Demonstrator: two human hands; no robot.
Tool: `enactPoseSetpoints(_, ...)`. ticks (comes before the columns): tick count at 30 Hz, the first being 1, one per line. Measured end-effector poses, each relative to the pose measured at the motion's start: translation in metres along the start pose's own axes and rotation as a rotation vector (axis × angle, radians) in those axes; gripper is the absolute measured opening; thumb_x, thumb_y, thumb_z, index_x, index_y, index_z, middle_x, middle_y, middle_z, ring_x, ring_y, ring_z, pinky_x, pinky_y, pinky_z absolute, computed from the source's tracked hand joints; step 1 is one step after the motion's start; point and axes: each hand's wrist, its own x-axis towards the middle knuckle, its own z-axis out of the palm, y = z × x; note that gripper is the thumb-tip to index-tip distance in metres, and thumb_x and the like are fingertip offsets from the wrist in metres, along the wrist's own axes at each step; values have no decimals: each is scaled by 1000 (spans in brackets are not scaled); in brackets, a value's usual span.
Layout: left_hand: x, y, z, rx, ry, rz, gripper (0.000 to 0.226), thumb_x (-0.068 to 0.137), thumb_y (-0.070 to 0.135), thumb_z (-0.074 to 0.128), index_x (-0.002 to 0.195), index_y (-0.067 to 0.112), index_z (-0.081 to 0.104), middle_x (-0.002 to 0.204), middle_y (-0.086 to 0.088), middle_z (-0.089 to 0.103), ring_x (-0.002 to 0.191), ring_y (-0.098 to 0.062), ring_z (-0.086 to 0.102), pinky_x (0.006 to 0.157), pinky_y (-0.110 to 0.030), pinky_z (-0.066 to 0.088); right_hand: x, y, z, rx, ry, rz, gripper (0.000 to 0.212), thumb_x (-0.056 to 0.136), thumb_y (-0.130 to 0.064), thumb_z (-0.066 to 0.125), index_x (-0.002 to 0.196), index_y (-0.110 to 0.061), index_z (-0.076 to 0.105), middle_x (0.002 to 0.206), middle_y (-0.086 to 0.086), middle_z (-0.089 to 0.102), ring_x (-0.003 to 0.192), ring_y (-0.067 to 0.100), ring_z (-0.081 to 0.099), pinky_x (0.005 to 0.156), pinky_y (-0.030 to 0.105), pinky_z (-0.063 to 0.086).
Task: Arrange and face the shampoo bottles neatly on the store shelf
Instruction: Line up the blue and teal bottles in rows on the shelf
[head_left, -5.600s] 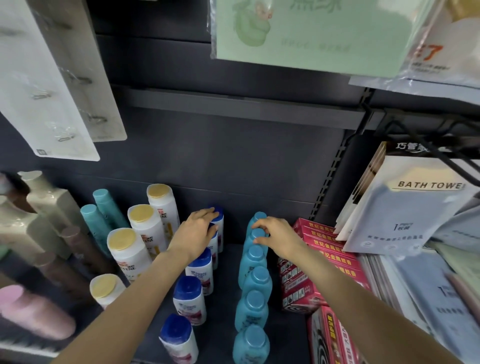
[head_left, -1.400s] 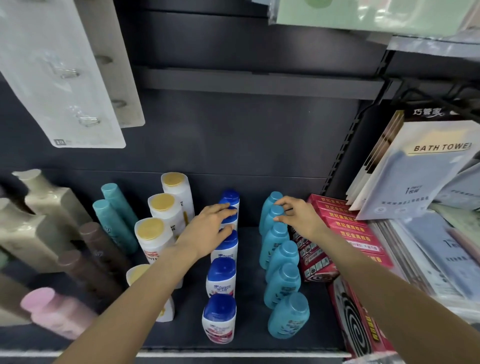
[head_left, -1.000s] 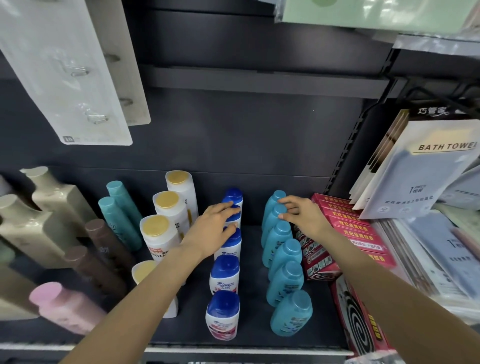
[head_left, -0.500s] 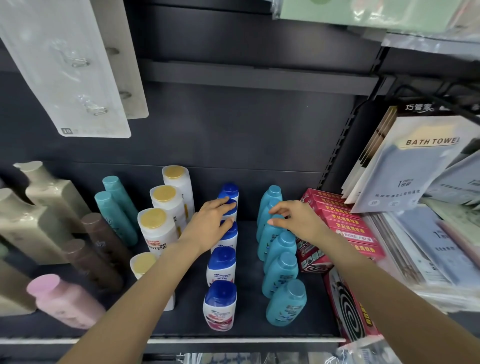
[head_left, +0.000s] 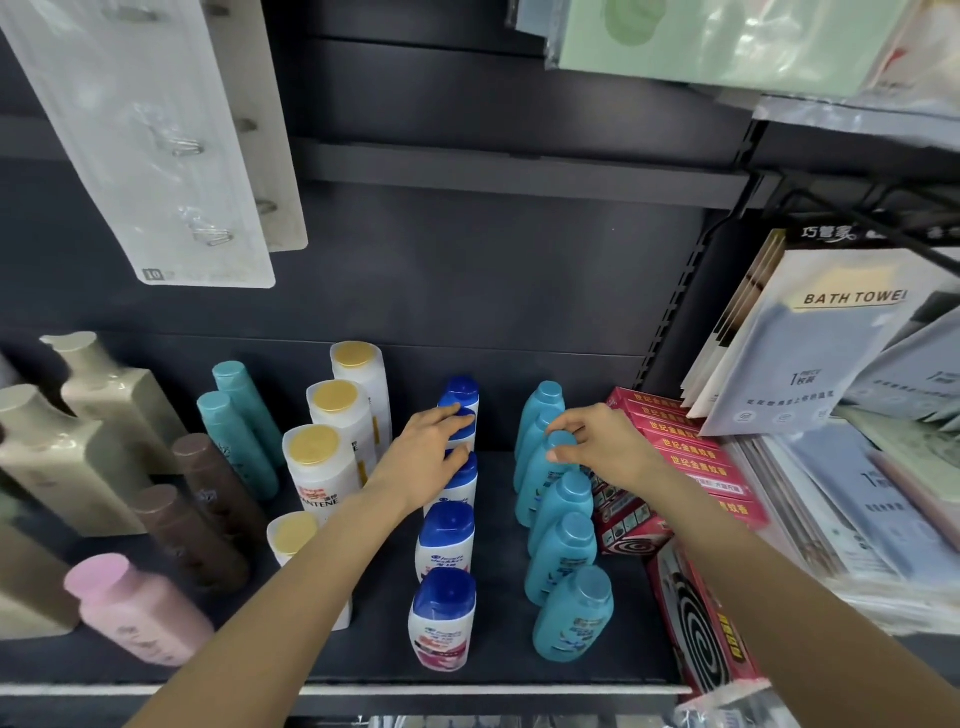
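A row of white shampoo bottles with blue caps (head_left: 445, 540) runs front to back on the dark shelf (head_left: 498, 613). To its right stands a parallel row of teal bottles (head_left: 563, 556). My left hand (head_left: 423, 460) wraps around a blue-capped bottle near the back of its row, thumb on one cap and fingers over the cap behind. My right hand (head_left: 597, 449) pinches the cap of the third teal bottle from the back (head_left: 540, 478). Both forearms reach in from below.
White bottles with gold caps (head_left: 322, 462) stand left of the blue-capped row, then slim teal (head_left: 236, 441), brown (head_left: 208, 499), beige (head_left: 62, 447) and pink bottles (head_left: 137, 613). Red mosquito-coil boxes (head_left: 691, 462) sit right of the teal row, bath towel packs (head_left: 831, 353) beyond.
The camera has shifted slightly. Both hands have stayed near the back of the two rows; my right hand has slid forward from the rearmost teal caps to the third one.
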Motion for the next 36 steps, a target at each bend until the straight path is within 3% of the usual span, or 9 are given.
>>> enactPoseSetpoints(4, -1, 1, -2, -26, 27, 5, 44, 96, 21, 49, 139, 21, 43, 150, 4, 32, 139, -15, 25, 112, -28, 22, -6, -10, -21, 138, 160, -43, 28, 80, -21, 73, 107, -16, 69, 99, -5, 67, 87, 6, 61, 71, 7, 44)
enactPoseSetpoints(8, -2, 5, -2, -24, 94, 31, 40, 94, 20, 51, 134, 20, 49, 145, 2, 40, 134, -16, 32, 109, -30, 29, -14, -23, -37, 481, 302, -56, 20, 82, -12, 70, 101, -15, 68, 94, 0, 68, 83, 10, 65, 73, 20, 55)
enactPoseSetpoints(11, -4, 14, -4, -104, 198, 108, 36, 95, 22, 51, 130, 19, 54, 135, 2, 51, 126, -15, 40, 106, -31, 33, -19, -28, -42, 718, 365, -37, 17, 84, -9, 67, 100, -15, 68, 93, 3, 68, 83, 9, 66, 69, 18, 56)
enactPoseSetpoints(14, -5, 24, -7, -205, 175, 176, 40, 93, 30, 55, 131, 20, 52, 122, 6, 54, 116, -11, 48, 101, -29, 39, -22, -24, -44, 880, 427, 24, 14, 86, -14, 65, 99, -18, 68, 99, 4, 69, 93, 13, 66, 72, 21, 57)
enactPoseSetpoints(18, -2, 34, -14, -398, 150, 83, 57, 86, 32, 64, 137, 17, 44, 118, 5, 50, 105, -7, 52, 93, -19, 42, -27, -19, -46, 1110, 415, 61, 14, 87, -13, 61, 100, -11, 67, 101, 12, 68, 98, 20, 65, 74, 26, 58)
enactPoseSetpoints(24, -5, 42, -28, -886, 102, -12, 16, 88, 22, 62, 102, 18, 57, 104, -13, 67, 84, -27, 70, 79, -41, 57, -33, -17, -38, 1401, 392, 73, 22, 91, -14, 55, 107, -3, 64, 106, 15, 68, 102, 21, 66, 75, 28, 58)
enactPoseSetpoints(29, -12, 44, -38, -887, 234, 85, 22, 83, 15, 67, 102, 23, 57, 102, -5, 65, 88, -19, 67, 76, -34, 58, -34, -21, -38, 1398, 342, 121, 27, 93, -9, 52, 119, -4, 60, 112, 13, 67, 100, 21, 67, 77, 26, 58)
enactPoseSetpoints(33, -14, 41, -43, -817, 306, 124, 35, 77, 6, 73, 100, 29, 60, 101, 8, 66, 93, -15, 62, 81, -26, 53, -36, -21, -41, 1443, 299, 178, 25, 91, -7, 54, 115, -4, 63, 110, 14, 67, 97, 22, 68, 81, 33, 58)
enactPoseSetpoints(36, -15, 41, -40, -919, 285, 79, 41, 73, 1, 75, 101, 29, 62, 104, 5, 67, 98, -14, 64, 83, -25, 53, -34, -24, -41, 1496, 335, 197, 25, 90, -5, 56, 113, 1, 62, 110, 16, 66, 100, 23, 67, 80, 35, 58)
